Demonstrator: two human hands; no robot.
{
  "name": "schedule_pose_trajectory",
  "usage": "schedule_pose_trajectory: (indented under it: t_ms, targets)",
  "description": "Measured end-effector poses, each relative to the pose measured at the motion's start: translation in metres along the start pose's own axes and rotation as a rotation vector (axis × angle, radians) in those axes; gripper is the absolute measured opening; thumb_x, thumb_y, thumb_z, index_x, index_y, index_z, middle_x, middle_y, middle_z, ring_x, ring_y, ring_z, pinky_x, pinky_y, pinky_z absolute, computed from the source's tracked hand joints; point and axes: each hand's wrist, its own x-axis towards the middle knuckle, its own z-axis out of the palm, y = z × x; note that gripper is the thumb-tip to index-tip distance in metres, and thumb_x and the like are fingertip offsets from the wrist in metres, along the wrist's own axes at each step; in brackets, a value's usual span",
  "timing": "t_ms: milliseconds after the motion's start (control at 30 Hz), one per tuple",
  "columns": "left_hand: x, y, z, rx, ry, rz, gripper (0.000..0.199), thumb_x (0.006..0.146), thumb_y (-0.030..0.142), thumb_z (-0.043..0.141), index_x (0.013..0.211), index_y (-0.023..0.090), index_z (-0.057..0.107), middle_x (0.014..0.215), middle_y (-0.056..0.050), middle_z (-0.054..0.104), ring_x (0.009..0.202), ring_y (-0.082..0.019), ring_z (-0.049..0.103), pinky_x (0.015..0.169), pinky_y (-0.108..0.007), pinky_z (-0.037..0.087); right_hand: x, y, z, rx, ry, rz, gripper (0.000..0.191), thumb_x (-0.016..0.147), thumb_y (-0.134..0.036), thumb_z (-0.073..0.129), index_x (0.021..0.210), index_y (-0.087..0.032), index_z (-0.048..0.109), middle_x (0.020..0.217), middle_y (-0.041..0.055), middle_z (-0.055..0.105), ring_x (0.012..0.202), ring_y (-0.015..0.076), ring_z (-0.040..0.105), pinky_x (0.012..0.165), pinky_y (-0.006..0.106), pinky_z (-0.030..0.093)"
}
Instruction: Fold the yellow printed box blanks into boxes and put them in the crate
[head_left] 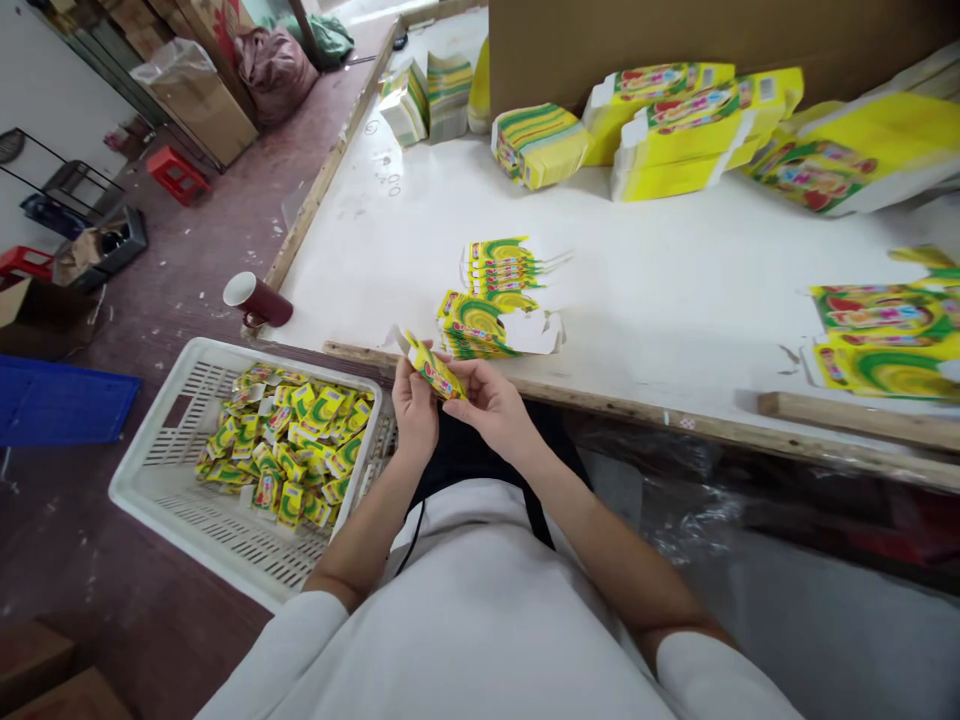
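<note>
Between my two hands is a small yellow and green printed carton [435,372], held tilted just off the table's front edge. The fingers of my left hand [415,408] close round its left end, where a white flap stands up. My right hand [491,400] pinches its right end between thumb and fingers. Right behind it on the white table lies a pile of flat cartons [480,325] with white flaps pointing right. Farther back a second fanned pile of flat cartons [501,262] lies on the tabletop.
A white plastic basket [187,510] holding many small cartons [292,440] stands left of me. A maroon mug [262,302] sits at the table's left corner. Stacked flat cartons [675,140] line the back by a cardboard sheet [675,40]; more cartons [885,335] lie at right beside a wooden strip [847,415].
</note>
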Motion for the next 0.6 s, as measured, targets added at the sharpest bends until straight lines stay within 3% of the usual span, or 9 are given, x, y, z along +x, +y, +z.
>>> schedule_pose_trajectory:
  t_ms: [100, 233, 300, 367, 467, 533, 600]
  targets:
    - [-0.001, -0.003, 0.004, -0.073, 0.157, 0.048, 0.045, 0.080, 0.066, 0.067, 0.083, 0.021, 0.062, 0.074, 0.003, 0.062, 0.067, -0.010, 0.059, 0.069, -0.023, 0.051, 0.000, -0.004, 0.000, -0.022, 0.045, -0.010, 0.038, 0.074, -0.052, 0.079, 0.093, -0.023, 0.064, 0.091, 0.0010, 0.071, 0.086, 0.0188, 0.066, 0.083, 0.035, 0.054]
    - [-0.002, -0.007, -0.002, -0.086, 0.133, 0.038, 0.040, 0.079, 0.059, 0.074, 0.077, 0.020, 0.067, 0.074, 0.003, 0.068, 0.069, -0.011, 0.063, 0.074, -0.025, 0.054, 0.000, -0.003, -0.008, -0.105, 0.140, -0.037, 0.032, 0.078, -0.052, 0.076, 0.087, -0.022, 0.070, 0.084, 0.0005, 0.071, 0.080, 0.0190, 0.066, 0.079, 0.036, 0.056]
    - [0.000, -0.001, -0.013, -0.007, 0.041, 0.014, 0.042, 0.081, 0.062, 0.070, 0.084, 0.020, 0.071, 0.084, -0.001, 0.074, 0.081, -0.016, 0.069, 0.082, -0.029, 0.056, -0.001, -0.006, -0.017, -0.217, 0.178, -0.112, 0.029, 0.082, -0.051, 0.073, 0.090, -0.023, 0.074, 0.085, 0.0015, 0.073, 0.080, 0.0202, 0.066, 0.078, 0.037, 0.057]
    - [0.006, 0.014, -0.027, 0.083, -0.070, 0.063, 0.052, 0.087, 0.069, 0.057, 0.102, 0.021, 0.072, 0.107, -0.006, 0.076, 0.106, -0.023, 0.070, 0.096, -0.036, 0.053, -0.003, -0.012, -0.028, -0.442, 0.182, -0.239, 0.021, 0.088, -0.044, 0.069, 0.094, -0.025, 0.077, 0.086, 0.0033, 0.073, 0.082, 0.0216, 0.066, 0.079, 0.039, 0.056]
    - [0.014, 0.046, -0.048, 0.276, -0.279, 0.230, 0.080, 0.085, 0.082, 0.041, 0.139, 0.024, 0.054, 0.143, -0.014, 0.060, 0.141, -0.030, 0.050, 0.115, -0.046, 0.039, -0.010, -0.025, -0.039, -0.862, 0.079, -0.415, 0.022, 0.095, -0.027, 0.059, 0.100, -0.029, 0.080, 0.089, 0.0068, 0.074, 0.086, 0.0237, 0.063, 0.084, 0.042, 0.054]
    - [0.016, 0.063, -0.054, 0.525, -0.474, 0.278, 0.098, 0.072, 0.081, 0.062, 0.148, 0.022, 0.043, 0.151, -0.018, 0.051, 0.145, -0.035, 0.044, 0.119, -0.050, 0.034, -0.014, -0.032, -0.038, -1.031, -0.036, -0.483, 0.028, 0.097, -0.023, 0.053, 0.106, -0.031, 0.079, 0.090, 0.0078, 0.075, 0.087, 0.0246, 0.062, 0.084, 0.043, 0.052]
    - [0.014, 0.069, -0.052, 0.767, -0.643, 0.237, 0.102, 0.064, 0.067, 0.080, 0.147, 0.020, 0.044, 0.146, -0.019, 0.055, 0.138, -0.038, 0.051, 0.115, -0.051, 0.039, -0.017, -0.036, -0.034, -1.076, -0.117, -0.540, 0.032, 0.098, -0.022, 0.052, 0.116, -0.033, 0.075, 0.098, 0.0072, 0.075, 0.092, 0.0251, 0.063, 0.089, 0.044, 0.051]
